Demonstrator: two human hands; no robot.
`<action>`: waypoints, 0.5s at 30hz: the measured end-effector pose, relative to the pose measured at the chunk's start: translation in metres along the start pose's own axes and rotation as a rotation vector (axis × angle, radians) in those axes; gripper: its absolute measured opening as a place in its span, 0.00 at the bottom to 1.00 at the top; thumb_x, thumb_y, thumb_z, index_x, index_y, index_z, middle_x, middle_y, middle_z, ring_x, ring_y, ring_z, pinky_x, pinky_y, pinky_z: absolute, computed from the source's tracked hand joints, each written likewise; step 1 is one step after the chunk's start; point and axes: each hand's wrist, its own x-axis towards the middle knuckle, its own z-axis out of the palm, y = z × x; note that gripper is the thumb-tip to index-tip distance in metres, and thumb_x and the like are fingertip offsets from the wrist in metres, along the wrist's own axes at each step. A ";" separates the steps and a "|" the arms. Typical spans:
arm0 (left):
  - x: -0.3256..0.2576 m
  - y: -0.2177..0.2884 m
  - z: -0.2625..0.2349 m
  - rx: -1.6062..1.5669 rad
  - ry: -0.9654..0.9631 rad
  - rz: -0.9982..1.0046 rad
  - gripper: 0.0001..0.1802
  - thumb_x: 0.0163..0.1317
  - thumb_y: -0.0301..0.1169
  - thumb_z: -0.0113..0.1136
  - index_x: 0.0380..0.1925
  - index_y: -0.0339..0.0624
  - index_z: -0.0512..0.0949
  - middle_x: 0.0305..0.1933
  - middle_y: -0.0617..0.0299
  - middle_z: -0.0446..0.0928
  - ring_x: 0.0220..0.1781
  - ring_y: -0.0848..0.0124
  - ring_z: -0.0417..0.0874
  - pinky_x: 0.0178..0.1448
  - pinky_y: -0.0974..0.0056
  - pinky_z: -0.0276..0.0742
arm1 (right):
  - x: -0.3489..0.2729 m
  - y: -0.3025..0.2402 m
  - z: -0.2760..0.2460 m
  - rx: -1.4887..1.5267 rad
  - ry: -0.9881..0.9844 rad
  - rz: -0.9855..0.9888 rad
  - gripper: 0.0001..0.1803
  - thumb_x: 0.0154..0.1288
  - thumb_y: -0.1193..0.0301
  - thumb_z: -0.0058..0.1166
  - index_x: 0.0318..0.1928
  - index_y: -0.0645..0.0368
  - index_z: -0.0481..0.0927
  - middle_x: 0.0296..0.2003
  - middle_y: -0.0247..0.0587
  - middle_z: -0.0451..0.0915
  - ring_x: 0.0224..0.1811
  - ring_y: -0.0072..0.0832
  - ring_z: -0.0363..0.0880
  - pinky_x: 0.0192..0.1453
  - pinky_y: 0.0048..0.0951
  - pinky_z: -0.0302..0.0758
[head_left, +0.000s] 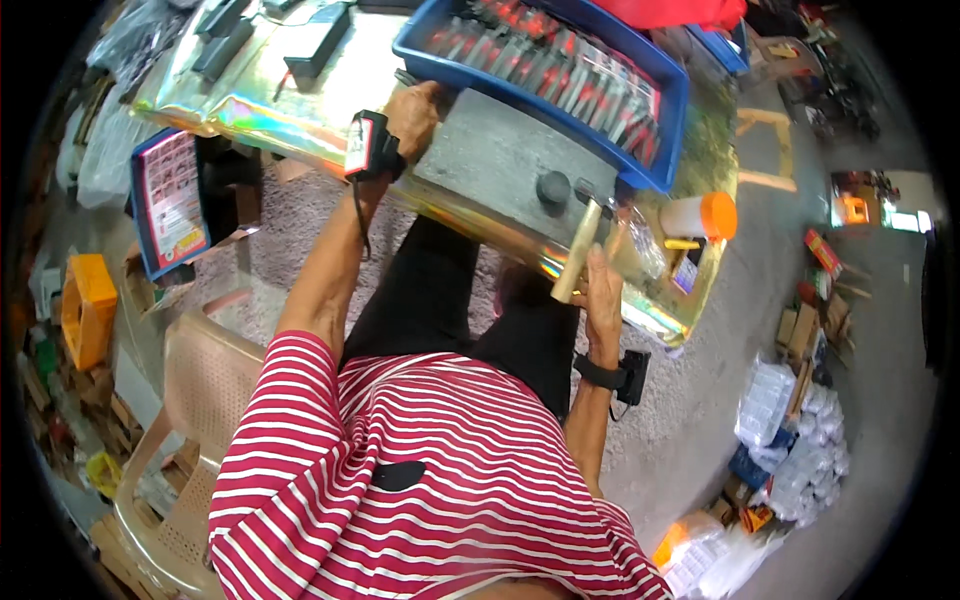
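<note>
My right hand [600, 292] is closed round the light wooden handle of a small hammer [577, 252]. The hammer's dark head rests at the right end of a grey stone-like block [505, 150]. Close to that head, a short black round piece [553, 187] sits on the block. My left hand [411, 118] is at the block's left end, its fingers curled, near the corner of a blue tray [540, 98]. A small dark tip shows by those fingers; what they hold is mostly hidden.
Many red-and-grey packaged pieces fill the tray behind the block. An orange-lidded jar [700, 216] lies on the table's right side, beside clear plastic. Black boxes [318, 42] lie at the far left. A plastic chair [205, 400] stands to my left; bags [805, 455] lie right.
</note>
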 end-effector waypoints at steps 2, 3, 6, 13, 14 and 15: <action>-0.001 0.001 0.000 0.046 -0.042 0.009 0.13 0.51 0.28 0.46 0.36 0.39 0.73 0.33 0.48 0.76 0.35 0.56 0.77 0.40 0.60 0.72 | -0.009 -0.019 -0.002 0.121 -0.074 0.090 0.23 0.60 0.54 0.42 0.33 0.66 0.71 0.20 0.37 0.71 0.19 0.23 0.72 0.22 0.22 0.72; -0.002 0.001 -0.003 0.060 -0.059 0.008 0.13 0.50 0.29 0.46 0.36 0.39 0.73 0.32 0.48 0.76 0.35 0.55 0.77 0.40 0.59 0.72 | -0.013 -0.025 0.000 0.184 -0.025 0.046 0.19 0.62 0.60 0.42 0.30 0.67 0.71 0.18 0.38 0.70 0.16 0.20 0.70 0.18 0.16 0.67; -0.007 -0.002 -0.021 0.107 -0.079 -0.005 0.13 0.49 0.29 0.46 0.35 0.38 0.72 0.32 0.47 0.75 0.35 0.53 0.76 0.40 0.57 0.71 | -0.005 -0.015 -0.014 0.248 -0.008 0.026 0.14 0.58 0.68 0.42 0.32 0.71 0.70 0.20 0.43 0.73 0.18 0.22 0.73 0.19 0.20 0.72; -0.009 0.022 -0.039 0.106 -0.123 -0.014 0.13 0.46 0.31 0.47 0.32 0.36 0.71 0.31 0.44 0.75 0.35 0.50 0.75 0.40 0.54 0.70 | 0.024 0.006 -0.038 0.111 0.308 -0.102 0.06 0.54 0.79 0.41 0.30 0.70 0.69 0.21 0.44 0.73 0.17 0.23 0.73 0.18 0.20 0.74; -0.005 0.010 -0.039 0.099 -0.112 -0.005 0.13 0.46 0.31 0.48 0.31 0.36 0.71 0.30 0.45 0.75 0.34 0.51 0.75 0.39 0.55 0.70 | 0.028 0.002 -0.036 0.114 0.312 -0.104 0.06 0.54 0.79 0.41 0.30 0.70 0.69 0.21 0.44 0.73 0.17 0.23 0.73 0.18 0.20 0.74; -0.002 -0.003 -0.039 0.091 -0.101 0.003 0.13 0.45 0.31 0.48 0.30 0.35 0.72 0.30 0.46 0.75 0.33 0.52 0.76 0.39 0.56 0.70 | 0.032 -0.001 -0.033 0.034 0.342 -0.118 0.05 0.53 0.79 0.41 0.29 0.70 0.70 0.21 0.43 0.73 0.17 0.22 0.73 0.18 0.20 0.74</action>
